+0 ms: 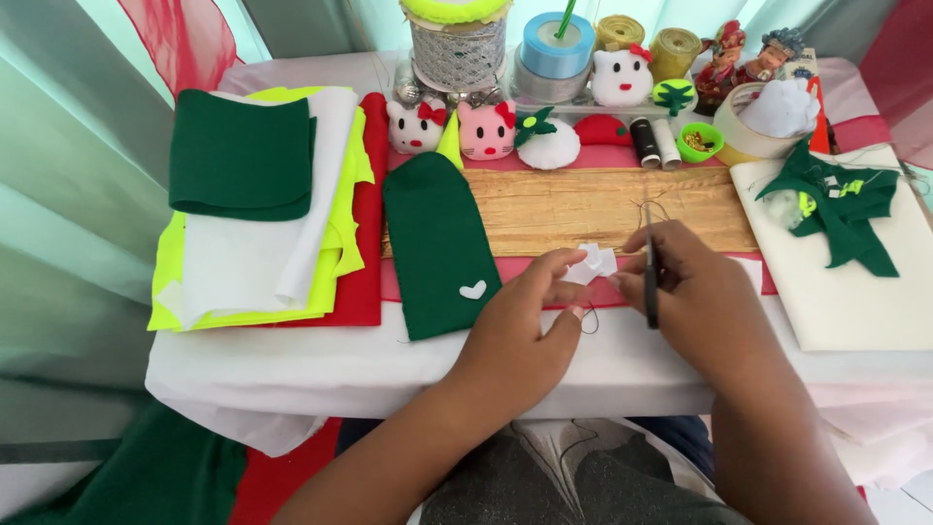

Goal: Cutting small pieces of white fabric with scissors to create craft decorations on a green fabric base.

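Head view: left hand (pixel 525 321) pinching white felt piece (pixel 593 262), right hand (pixel 695 287) gripping dark tool (pixel 649 277).

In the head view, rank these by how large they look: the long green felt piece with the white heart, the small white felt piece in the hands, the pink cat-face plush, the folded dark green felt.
1. folded dark green felt and long green felt piece: look alike, unranked
2. pink cat-face plush
3. small white felt piece, nearer the camera yet smallest

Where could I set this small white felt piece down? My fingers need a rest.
Bare room: the golden woven mat between the dark green felt mitten shape and the white board; also the white tablecloth edge below the stacked felt sheets. The back row of cat-face plushes and ribbon spools is crowded.
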